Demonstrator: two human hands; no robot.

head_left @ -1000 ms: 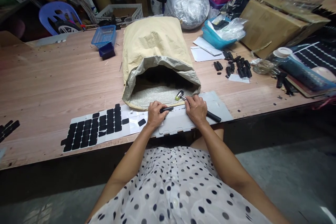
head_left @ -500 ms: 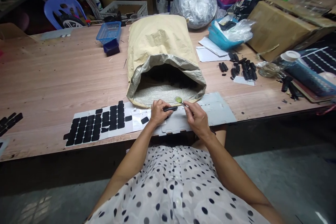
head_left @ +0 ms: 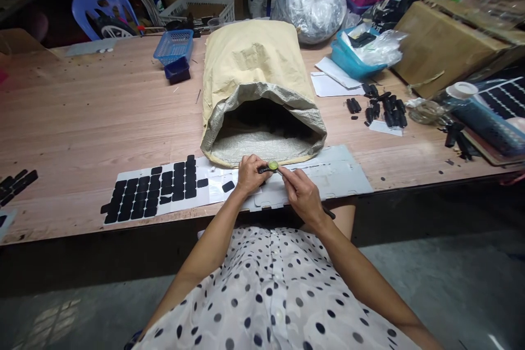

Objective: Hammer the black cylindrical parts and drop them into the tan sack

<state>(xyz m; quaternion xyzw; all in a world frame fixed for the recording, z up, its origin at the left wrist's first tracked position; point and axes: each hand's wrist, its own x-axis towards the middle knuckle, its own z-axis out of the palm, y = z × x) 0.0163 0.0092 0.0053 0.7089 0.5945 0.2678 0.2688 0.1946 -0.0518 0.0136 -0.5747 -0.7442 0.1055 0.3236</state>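
Note:
My left hand [head_left: 248, 175] is closed, its thumb and fingers pinching a small black piece [head_left: 264, 169]. My right hand [head_left: 304, 192] is wrapped round a slim tool with a round yellow-green end [head_left: 273, 165], which lies at or just above the black piece; whether they touch I cannot tell. A dark end pokes out behind my right wrist. Both hands are over a pale grey board [head_left: 336, 172] at the table's front edge. Just beyond them gapes the mouth of a yellowish woven sack [head_left: 254, 54], with dark contents that I cannot make out.
To the left lies a white sheet with rows of black rounded pads [head_left: 139, 197]. Farther back are a blue basket [head_left: 174, 46] and a small dark blue tray [head_left: 177, 71]. Several black parts [head_left: 391, 109], a turquoise basin [head_left: 353, 60] and a cardboard box [head_left: 447, 46] occupy the right.
My right hand has shifted slightly left, bringing the tool's round end from beyond the black piece to right at it. My left hand stays nearly in place, still holding the piece.

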